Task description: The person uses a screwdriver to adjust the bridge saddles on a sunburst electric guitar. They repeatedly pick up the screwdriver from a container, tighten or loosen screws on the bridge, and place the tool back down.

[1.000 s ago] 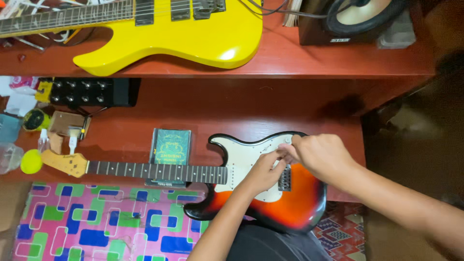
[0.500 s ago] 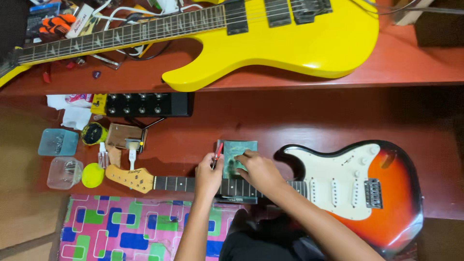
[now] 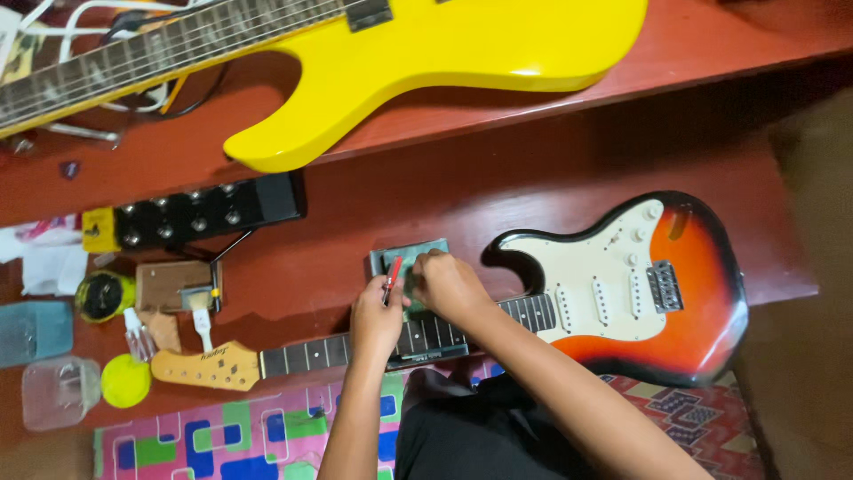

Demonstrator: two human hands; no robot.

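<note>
We look down on a red-brown wooden floor [image 3: 569,178] with a raised red-brown step [image 3: 729,44] along the top of the view and a bright patterned mat [image 3: 222,436] at the bottom edge. On the step lies a yellow electric guitar [image 3: 444,53], its neck running off to the upper left. On the floor below lies a sunburst electric guitar [image 3: 657,284] with a cream pickguard — body to the right, pale headstock [image 3: 200,366] to the left. A black pedal unit [image 3: 204,209] sits near the step's edge. At the far left we note a clear plastic tub [image 3: 53,391], a small wooden block [image 3: 173,284] and a yellow-green round lid [image 3: 124,380].

A small green packet [image 3: 426,253] rests against the neck at mid-length, partly under the hands. The left hand [image 3: 378,316] is closed on a slim red-handled tool [image 3: 392,271], held just beside the packet. The right hand [image 3: 449,286] lies curled over the packet and the fretboard, touching both; whether it grips anything we cannot tell.
</note>
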